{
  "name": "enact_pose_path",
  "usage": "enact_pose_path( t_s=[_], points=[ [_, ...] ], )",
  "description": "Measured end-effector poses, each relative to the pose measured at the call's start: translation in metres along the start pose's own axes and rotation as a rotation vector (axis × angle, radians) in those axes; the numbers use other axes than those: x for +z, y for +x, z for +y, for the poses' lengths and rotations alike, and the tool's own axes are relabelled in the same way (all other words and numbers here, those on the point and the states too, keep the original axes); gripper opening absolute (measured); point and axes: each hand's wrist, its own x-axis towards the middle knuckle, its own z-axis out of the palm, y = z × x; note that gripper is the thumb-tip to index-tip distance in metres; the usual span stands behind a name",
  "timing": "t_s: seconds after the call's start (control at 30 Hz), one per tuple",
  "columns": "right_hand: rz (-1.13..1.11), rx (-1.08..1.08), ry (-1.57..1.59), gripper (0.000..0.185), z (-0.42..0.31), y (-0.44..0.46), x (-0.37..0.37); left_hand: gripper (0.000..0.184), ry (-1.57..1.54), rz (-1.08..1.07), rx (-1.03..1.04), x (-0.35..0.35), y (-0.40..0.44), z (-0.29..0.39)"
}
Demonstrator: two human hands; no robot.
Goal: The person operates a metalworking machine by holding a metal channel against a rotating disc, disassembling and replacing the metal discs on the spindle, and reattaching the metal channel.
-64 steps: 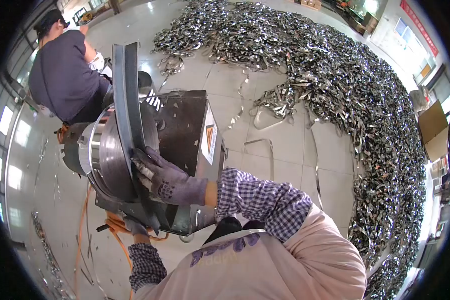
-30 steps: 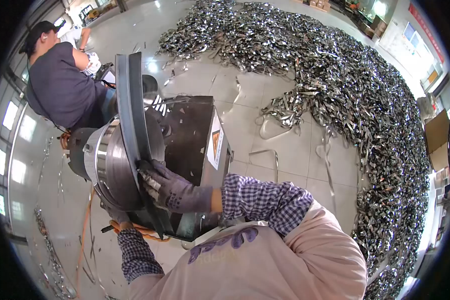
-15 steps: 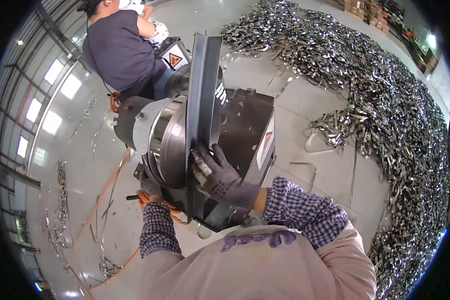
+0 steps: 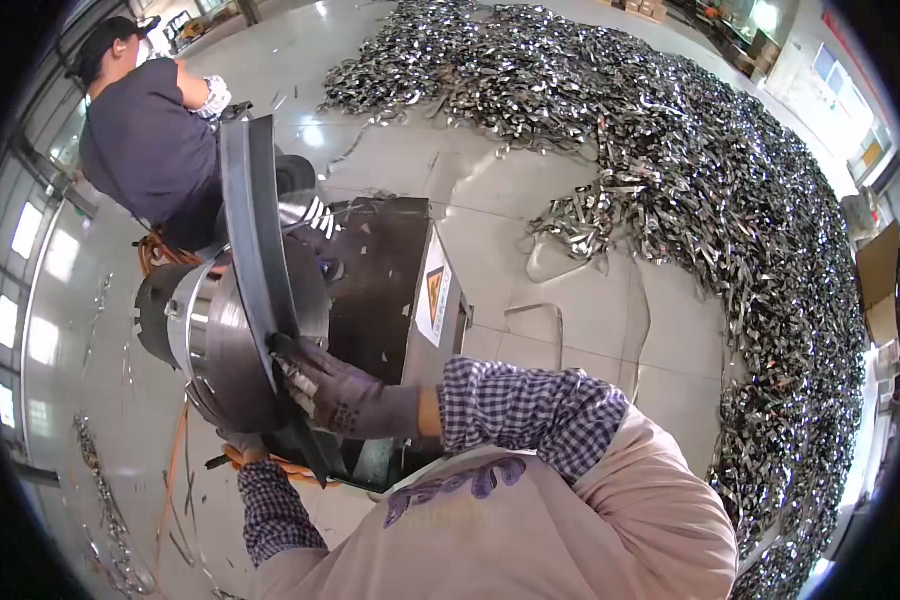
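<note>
A dark metal drum (image 4: 228, 350) with a shiny band sits on a machine in front of me. Along its face stands a long, dark metal bar (image 4: 250, 220), tilted slightly, its top to the left. My right hand (image 4: 355, 398), in a grey glove with whitish fingertips, rests with outstretched fingers against the bar's lower part. Low behind the drum is my left hand (image 4: 242, 440), also gloved; the drum hides most of its fingers, so its hold cannot be seen. An orange cable (image 4: 285, 466) runs beside that wrist.
The dark machine housing (image 4: 378, 285) carries a warning label (image 4: 433, 293) on its side. A huge heap of shiny metal strips (image 4: 660, 150) curves around the right, with loose strips (image 4: 105, 490) on the floor at left. A co-worker (image 4: 150, 140) in dark clothes sits beyond the drum.
My view has swung to the right, so the machine and co-worker appear further left. The bar looks more tilted. My right hand stays against it, its fingers closer together.
</note>
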Motion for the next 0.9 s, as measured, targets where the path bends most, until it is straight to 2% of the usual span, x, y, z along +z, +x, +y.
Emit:
enact_pose_path(
  t_s=[0.03,0.1,0.17,0.23,0.3,0.43,0.5,0.57,0.63,0.7,0.8,0.9],
  points=[
    [-0.016,-0.030,-0.013,0.044,-0.005,0.001,-0.010,0.053,0.000,0.004,0.001,0.000,0.001,0.000],
    [-0.083,-0.255,-0.461,0.042,-0.008,0.001,-0.021,0.053,0.006,0.005,0.003,-0.001,0.000,0.003],
    [-0.098,-0.145,-0.297,0.041,-0.008,0.001,-0.014,0.053,0.010,0.009,0.000,-0.001,0.001,0.002],
    [-0.130,-0.122,-0.287,0.040,-0.011,0.003,-0.021,0.053,0.017,0.008,0.001,-0.001,0.001,0.003],
    [-0.186,-0.188,-0.432,0.039,-0.020,0.006,-0.039,0.053,0.022,0.009,0.004,-0.001,0.001,0.003],
    [-0.226,-0.208,-0.472,0.040,-0.019,0.007,-0.035,0.053,0.047,0.023,-0.017,-0.007,-0.007,-0.001],
    [-0.215,-0.195,-0.509,0.041,-0.010,0.004,-0.022,0.053,0.046,0.025,-0.019,-0.007,-0.012,0.000],
    [-0.079,-0.136,-0.468,0.043,-0.003,0.000,-0.007,0.053,0.049,0.024,-0.019,-0.005,-0.018,0.000],
    [0.047,-0.176,-1.006,0.045,0.007,-0.003,0.014,0.053,0.053,0.023,-0.022,-0.006,-0.022,0.001],
    [0.006,-0.248,-0.936,0.044,0.003,-0.001,0.003,0.053,0.058,0.027,-0.031,-0.007,-0.027,0.000],
    [-0.086,-0.262,-0.596,0.043,-0.006,0.002,-0.017,0.052,0.053,0.035,-0.028,-0.010,-0.030,0.001],
    [-0.113,-0.270,-0.569,0.042,-0.007,0.003,-0.024,0.052,0.051,0.043,-0.014,-0.009,-0.025,0.003]
  ],
)
